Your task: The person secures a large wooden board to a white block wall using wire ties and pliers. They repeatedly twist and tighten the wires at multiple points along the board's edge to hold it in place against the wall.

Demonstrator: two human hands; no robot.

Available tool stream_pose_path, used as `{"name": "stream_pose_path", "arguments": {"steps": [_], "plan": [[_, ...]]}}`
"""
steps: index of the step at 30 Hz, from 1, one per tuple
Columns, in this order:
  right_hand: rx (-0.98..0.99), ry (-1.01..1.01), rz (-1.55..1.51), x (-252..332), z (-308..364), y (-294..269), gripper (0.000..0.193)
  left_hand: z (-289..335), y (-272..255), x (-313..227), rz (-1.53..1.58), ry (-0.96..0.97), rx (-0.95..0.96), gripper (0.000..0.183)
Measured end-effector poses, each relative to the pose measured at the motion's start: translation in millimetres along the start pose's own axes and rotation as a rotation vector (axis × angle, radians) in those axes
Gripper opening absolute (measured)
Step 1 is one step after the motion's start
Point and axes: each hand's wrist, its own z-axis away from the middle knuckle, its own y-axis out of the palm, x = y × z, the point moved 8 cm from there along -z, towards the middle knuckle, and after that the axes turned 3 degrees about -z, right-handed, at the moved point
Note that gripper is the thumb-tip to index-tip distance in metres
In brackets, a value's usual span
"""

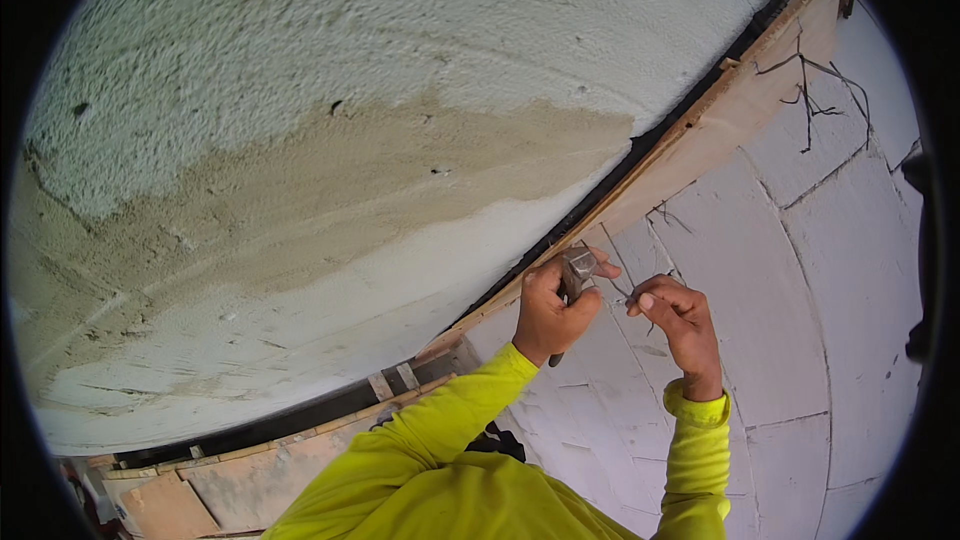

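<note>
My left hand (548,315) is wrapped round a hand tool with a blocky grey metal head (579,264). The head shows between thumb and fingers, and a dark handle end sticks out below the palm. Whether the tool is a hammer or pincers I cannot tell. Just to the right, my right hand (683,318) pinches a thin dark wire (620,288) between thumb and fingertips. Part of that wire is hidden by the fingers. The two hands are close together but apart, in front of a wooden board edge (600,210).
A rough pale wall (400,40) with a damp brown patch (330,190) fills the upper left. A dark gap separates it from the board. Twisted wires (805,65) stick out at the upper right over pale blockwork (740,270). A plywood piece (170,505) is at the lower left.
</note>
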Motion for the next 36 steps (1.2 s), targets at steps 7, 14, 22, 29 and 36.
{"name": "stream_pose_path", "arguments": {"steps": [7,14,22,29,36], "plan": [[0.045,0.061,-0.403,-17,-16,-8,0.023,14,5,23,0.450,-0.460,0.104,0.019],[-0.444,-0.547,0.182,50,52,-11,0.021,11,5,21,0.457,-0.501,0.135,0.025],[-0.298,-0.619,0.887,72,52,50,0.023,12,13,14,0.578,-0.506,0.153,0.027],[-0.257,-0.610,0.939,81,54,51,0.019,14,16,11,0.739,-0.573,0.231,0.028],[-0.092,-0.491,0.601,92,40,57,0.014,28,26,1,1.026,-0.653,0.219,0.032]]}}
